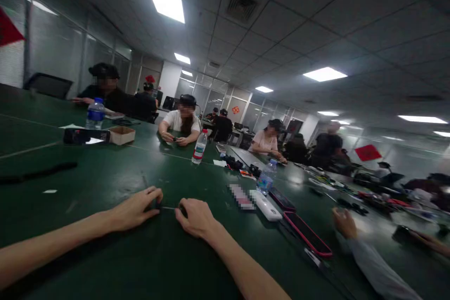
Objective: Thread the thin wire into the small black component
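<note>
left hand [135, 209] | right hand [197, 218] | both grasping, fingers pinching opposite ends of a thin wire [169, 207] | low over a green tabletop [105, 176]

The head view looks forward and slightly down from the wearer's position, wide-angle and tilted, along the tabletop [87, 187]. The left hand [135, 208] and right hand [197, 218] lie close, low in frame, beneath the ceiling [298, 23].
</note>
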